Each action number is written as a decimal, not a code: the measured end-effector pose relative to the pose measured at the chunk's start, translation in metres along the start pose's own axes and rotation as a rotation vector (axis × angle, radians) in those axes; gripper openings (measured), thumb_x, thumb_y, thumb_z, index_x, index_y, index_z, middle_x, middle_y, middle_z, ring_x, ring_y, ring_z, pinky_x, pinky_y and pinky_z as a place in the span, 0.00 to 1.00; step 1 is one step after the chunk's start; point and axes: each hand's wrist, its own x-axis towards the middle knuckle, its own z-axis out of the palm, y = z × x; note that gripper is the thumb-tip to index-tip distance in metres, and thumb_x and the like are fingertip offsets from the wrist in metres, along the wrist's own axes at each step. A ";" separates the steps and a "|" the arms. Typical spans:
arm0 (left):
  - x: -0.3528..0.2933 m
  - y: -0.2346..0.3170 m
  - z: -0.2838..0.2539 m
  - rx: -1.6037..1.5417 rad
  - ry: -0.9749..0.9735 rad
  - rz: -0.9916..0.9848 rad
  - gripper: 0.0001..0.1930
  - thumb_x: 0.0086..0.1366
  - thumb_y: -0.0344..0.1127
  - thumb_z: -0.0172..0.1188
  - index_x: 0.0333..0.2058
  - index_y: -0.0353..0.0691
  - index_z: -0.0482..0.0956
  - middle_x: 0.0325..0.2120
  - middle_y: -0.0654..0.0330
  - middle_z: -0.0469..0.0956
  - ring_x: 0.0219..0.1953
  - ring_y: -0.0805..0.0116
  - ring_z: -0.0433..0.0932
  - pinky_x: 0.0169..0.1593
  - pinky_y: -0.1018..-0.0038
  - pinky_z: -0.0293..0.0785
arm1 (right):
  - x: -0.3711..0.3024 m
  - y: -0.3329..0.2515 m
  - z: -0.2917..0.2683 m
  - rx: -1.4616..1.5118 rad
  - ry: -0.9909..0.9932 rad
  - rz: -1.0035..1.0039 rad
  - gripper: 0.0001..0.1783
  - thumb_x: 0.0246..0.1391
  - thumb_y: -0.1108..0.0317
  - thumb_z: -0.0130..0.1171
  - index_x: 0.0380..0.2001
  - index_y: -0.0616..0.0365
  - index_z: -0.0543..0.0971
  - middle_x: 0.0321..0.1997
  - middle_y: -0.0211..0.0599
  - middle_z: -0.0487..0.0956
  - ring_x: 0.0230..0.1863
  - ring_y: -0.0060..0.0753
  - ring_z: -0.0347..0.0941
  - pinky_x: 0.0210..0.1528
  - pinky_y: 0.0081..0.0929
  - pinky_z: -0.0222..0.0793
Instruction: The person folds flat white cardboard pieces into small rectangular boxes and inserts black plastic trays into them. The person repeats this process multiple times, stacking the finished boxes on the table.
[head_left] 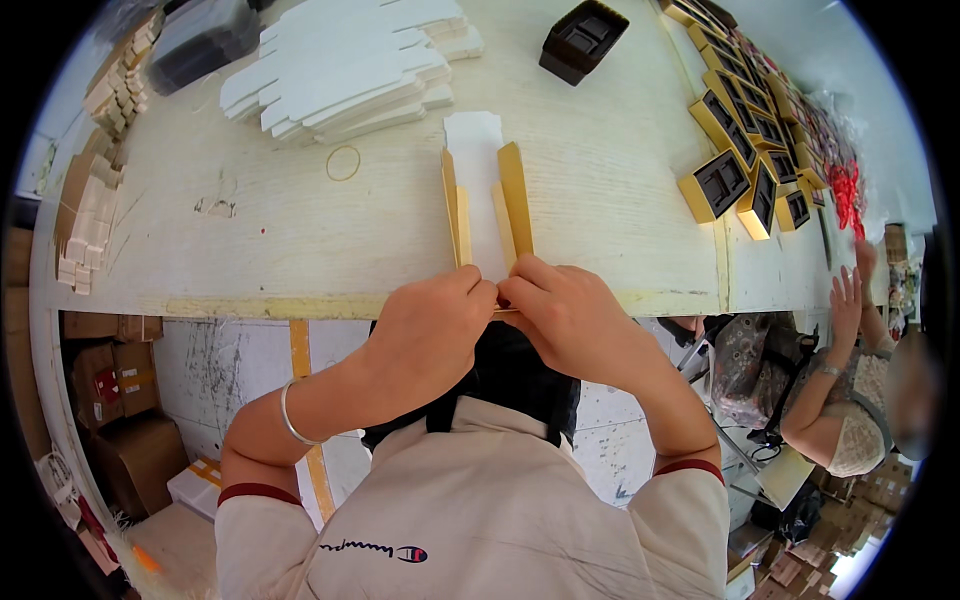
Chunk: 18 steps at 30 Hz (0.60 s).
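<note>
A partly folded cardboard box, gold outside and white inside, lies lengthwise at the table's front edge. Its two long sides stand up, and a white flap stretches flat at the far end. My left hand pinches the near left corner of the box. At the near right corner my right hand grips the card, fingers bent and thumb toward the left hand. Both hands almost meet over the near end, which they largely hide.
Stacked flat white card blanks lie at the back left, near a rubber band. Black plastic trays sit at the back. Gold boxes with black inserts line the right. A co-worker's hand is at far right.
</note>
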 end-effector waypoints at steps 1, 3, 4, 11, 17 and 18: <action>0.001 0.001 -0.003 0.015 -0.041 -0.014 0.05 0.56 0.27 0.61 0.27 0.34 0.73 0.24 0.54 0.71 0.26 0.53 0.74 0.26 0.65 0.69 | 0.001 0.001 0.000 -0.023 -0.014 -0.005 0.10 0.41 0.78 0.58 0.30 0.60 0.72 0.30 0.39 0.68 0.29 0.45 0.70 0.30 0.35 0.66; 0.003 0.001 -0.007 0.057 -0.102 -0.012 0.05 0.50 0.21 0.57 0.27 0.35 0.72 0.25 0.55 0.71 0.27 0.53 0.75 0.27 0.66 0.71 | 0.001 0.000 0.001 -0.052 -0.027 0.011 0.10 0.41 0.77 0.59 0.30 0.60 0.72 0.30 0.39 0.68 0.29 0.45 0.70 0.30 0.35 0.66; 0.004 0.000 -0.009 0.077 -0.132 -0.009 0.07 0.48 0.18 0.55 0.26 0.35 0.71 0.25 0.56 0.71 0.27 0.54 0.75 0.28 0.66 0.72 | 0.000 -0.003 0.002 -0.058 -0.026 0.032 0.10 0.41 0.76 0.60 0.30 0.60 0.72 0.30 0.38 0.68 0.30 0.44 0.70 0.31 0.35 0.66; 0.011 -0.015 -0.032 0.094 -0.233 0.167 0.03 0.51 0.24 0.56 0.27 0.38 0.73 0.26 0.58 0.72 0.31 0.58 0.75 0.31 0.70 0.72 | 0.000 0.017 -0.007 -0.140 0.044 -0.216 0.10 0.39 0.72 0.63 0.29 0.53 0.75 0.30 0.32 0.67 0.31 0.34 0.68 0.31 0.29 0.66; 0.012 0.001 -0.040 0.182 -0.205 0.152 0.09 0.52 0.35 0.65 0.29 0.38 0.75 0.30 0.60 0.72 0.39 0.58 0.70 0.43 0.64 0.70 | 0.000 -0.003 0.004 -0.188 0.012 -0.093 0.07 0.43 0.68 0.61 0.28 0.52 0.75 0.31 0.30 0.68 0.29 0.32 0.71 0.30 0.31 0.67; 0.010 0.001 -0.036 0.185 -0.181 0.140 0.09 0.52 0.35 0.65 0.29 0.39 0.75 0.31 0.59 0.72 0.40 0.56 0.70 0.44 0.62 0.69 | -0.001 -0.003 0.003 -0.123 0.008 -0.054 0.07 0.43 0.68 0.62 0.28 0.53 0.75 0.30 0.30 0.68 0.29 0.33 0.72 0.30 0.32 0.67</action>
